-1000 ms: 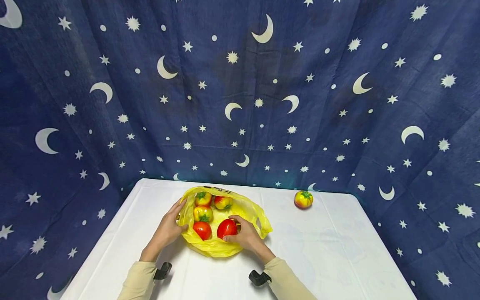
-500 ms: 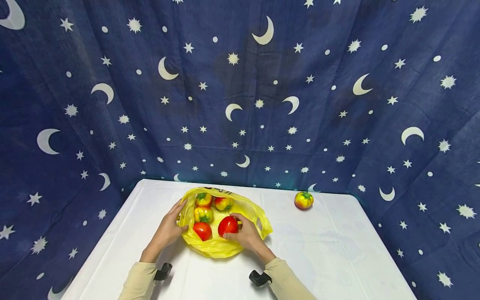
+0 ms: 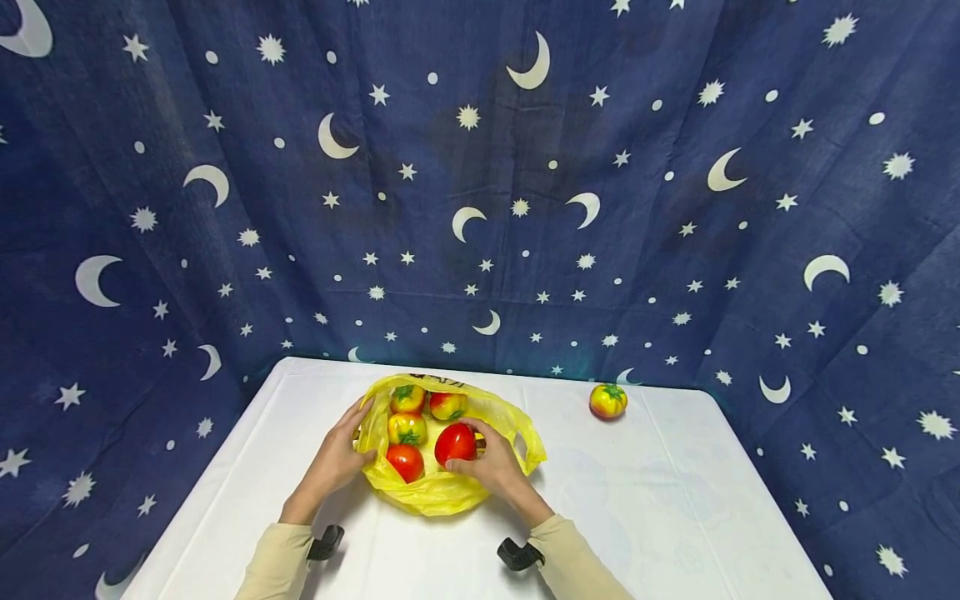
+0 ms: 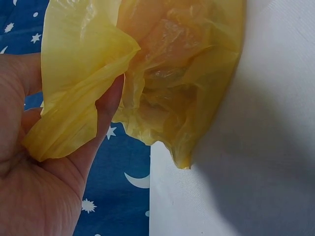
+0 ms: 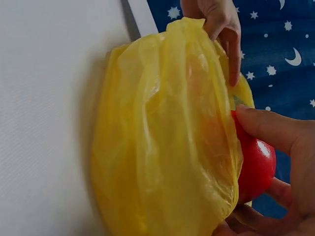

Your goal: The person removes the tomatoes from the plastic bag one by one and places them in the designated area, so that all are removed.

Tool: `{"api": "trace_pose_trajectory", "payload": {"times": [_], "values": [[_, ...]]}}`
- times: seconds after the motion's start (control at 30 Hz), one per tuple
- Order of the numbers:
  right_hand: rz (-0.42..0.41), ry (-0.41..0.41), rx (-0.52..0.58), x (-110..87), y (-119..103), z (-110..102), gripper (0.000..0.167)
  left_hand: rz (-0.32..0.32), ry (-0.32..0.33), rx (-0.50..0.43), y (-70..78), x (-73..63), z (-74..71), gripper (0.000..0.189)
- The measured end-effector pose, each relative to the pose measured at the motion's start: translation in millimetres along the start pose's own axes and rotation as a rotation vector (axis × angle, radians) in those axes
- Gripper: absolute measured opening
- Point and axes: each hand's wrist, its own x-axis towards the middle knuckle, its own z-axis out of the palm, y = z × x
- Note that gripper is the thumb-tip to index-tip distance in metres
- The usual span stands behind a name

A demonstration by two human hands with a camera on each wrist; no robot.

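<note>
A yellow plastic bag [image 3: 427, 500] lies with its mouth spread on the table, several red-and-yellow tomatoes inside. My left hand [image 3: 336, 458] holds the bag's left rim, thumb inside and fingers outside; in the left wrist view the yellow film folds between thumb and fingers. My right hand [image 3: 497, 463] grips a glossy red tomato [image 3: 454, 446] at the right part of the bag's mouth, thumb on the near side and fingers on the far side. In the bag are a red tomato [image 3: 405, 462] and yellowish ones with green leaf tops, such as the tomato [image 3: 407, 428] beside it.
One more yellow-and-red tomato [image 3: 608, 401] with a green top sits at the back right of the white table [image 3: 660, 500]. Behind the table hangs a dark blue curtain [image 3: 517, 167] with moons and stars. Each wrist wears a black strap device [image 3: 519, 555].
My right hand has raised the red tomato slightly, up and away in the head view. The left hand stays on the bag's rim, and the other tomatoes look unmoved.
</note>
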Motion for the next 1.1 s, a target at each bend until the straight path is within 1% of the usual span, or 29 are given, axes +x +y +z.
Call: {"api": "trace_pose_trajectory", "payload": {"times": [0.07, 0.23, 0.37, 0.5, 0.63, 0.73, 0.83, 0.9, 1.0, 1.1], "values": [[-0.011, 0.003, 0.016, -0.4, -3.3, -1.4, 0.073, -0.008, -0.006, 0.003, -0.2, 0.5, 0.0, 0.089], [-0.023, 0.016, 0.042, -1.6, -9.5, -4.6, 0.076, -0.005, -0.005, -0.005, -2.1, 0.0, 2.1, 0.089], [-0.032, 0.034, 0.056, -1.9, -14.0, -6.8, 0.076, 0.014, -0.007, -0.002, -1.3, 0.0, 2.4, 0.089], [-0.047, 0.045, 0.065, -1.4, -17.7, -7.6, 0.074, 0.029, 0.005, 0.008, 1.2, 0.7, -1.2, 0.089], [-0.049, 0.039, 0.06, -2.9, -20.2, -7.4, 0.074, 0.022, 0.007, 0.024, 1.0, -1.7, -3.5, 0.089], [-0.053, 0.043, 0.082, -5.4, -23.7, -9.1, 0.073, 0.021, 0.0, 0.012, -0.4, -3.2, -2.6, 0.09], [-0.071, 0.055, 0.088, -6.8, -27.4, -13.1, 0.071, 0.029, 0.002, 0.001, -1.5, -2.9, -1.2, 0.09], [-0.077, 0.059, 0.087, -7.2, -30.4, -16.5, 0.07, 0.024, 0.003, -0.01, -1.9, -2.0, -0.4, 0.09], [-0.081, 0.064, 0.074, -7.2, -33.4, -20.5, 0.069, 0.024, -0.003, -0.005, -2.8, -1.7, 0.1, 0.09], [-0.082, 0.066, 0.078, -7.5, -35.7, -24.5, 0.069, 0.008, -0.01, -0.017, -3.7, -1.6, 0.3, 0.09]]}}
